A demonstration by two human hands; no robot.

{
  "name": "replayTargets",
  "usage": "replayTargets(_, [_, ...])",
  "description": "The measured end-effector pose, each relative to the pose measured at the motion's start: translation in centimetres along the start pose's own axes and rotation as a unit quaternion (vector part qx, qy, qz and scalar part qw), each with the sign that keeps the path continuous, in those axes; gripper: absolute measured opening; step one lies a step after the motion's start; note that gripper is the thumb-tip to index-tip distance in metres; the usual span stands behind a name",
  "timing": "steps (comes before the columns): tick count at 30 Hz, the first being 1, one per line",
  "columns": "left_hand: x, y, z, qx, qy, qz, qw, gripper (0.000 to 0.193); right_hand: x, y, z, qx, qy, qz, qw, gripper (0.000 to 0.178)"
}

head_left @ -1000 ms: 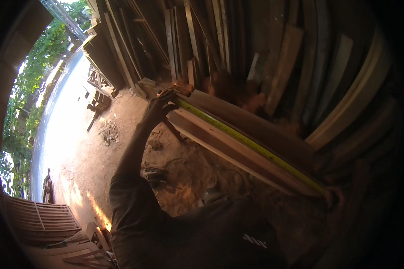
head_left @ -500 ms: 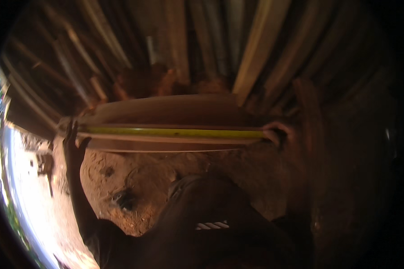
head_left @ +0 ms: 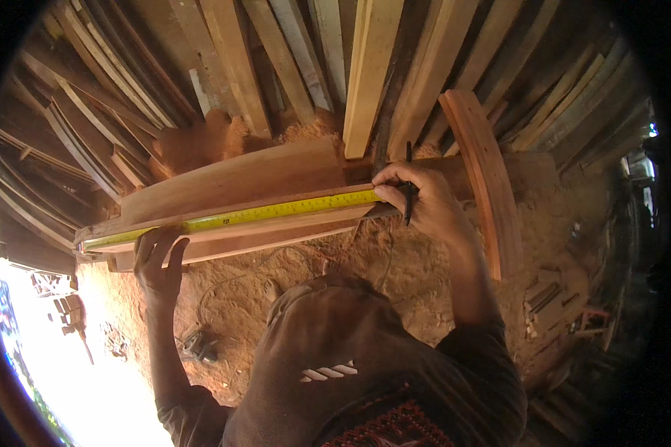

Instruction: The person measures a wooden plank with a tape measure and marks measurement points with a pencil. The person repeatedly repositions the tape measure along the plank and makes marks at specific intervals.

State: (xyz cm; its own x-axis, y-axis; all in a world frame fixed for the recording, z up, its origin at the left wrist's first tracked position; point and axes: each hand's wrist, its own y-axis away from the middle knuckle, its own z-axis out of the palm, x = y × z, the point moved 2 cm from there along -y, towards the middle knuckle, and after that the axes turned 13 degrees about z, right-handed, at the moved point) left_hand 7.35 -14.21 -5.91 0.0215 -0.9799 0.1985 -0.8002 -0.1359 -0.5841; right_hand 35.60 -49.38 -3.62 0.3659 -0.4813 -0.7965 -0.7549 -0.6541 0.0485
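A yellow tape measure is stretched along a narrow wooden plank, tilting up toward the right. My left hand grips the plank's near edge close to the left end, its fingertips at the tape and its thumb apart below them. At the tape's right end, my right hand pinches the tape between thumb and fingers. A thin dark pencil is held upright between the fingers of that same hand. Behind the tape lies a broad, curved-edged board.
Several planks lean in a row at the back. A curved wooden piece stands right of my right hand. Sawdust is heaped behind the board. A dark tool-like object lies on the sandy floor, and wood offcuts lie at the right.
My left hand has moved right from the tape's left end along the plank. My right hand still holds the tape's other end. The view has shifted and become brighter and sharper.
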Motion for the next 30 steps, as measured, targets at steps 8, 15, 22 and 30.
replayTargets(8, [-0.3,0.1,0.1,-0.003,0.002,-0.011,1.000,0.017,0.4,0.9,-2.3,0.089,-0.300,0.003,0.950,0.044])
replayTargets(15, [-0.2,0.0,0.1,0.004,0.011,0.001,1.000,0.019,-0.2,0.7,-2.1,-0.057,-0.303,0.036,0.951,0.034])
replayTargets(22, [0.2,-0.2,-0.2,0.004,0.028,-0.017,0.999,0.018,-0.4,-1.1,-1.0,-0.110,-0.179,0.048,0.976,0.025])
replayTargets(30, [0.3,-0.3,-0.2,0.008,0.020,-0.011,1.000,0.016,0.7,-1.9,-0.4,-0.027,-0.248,-0.042,0.968,0.026])
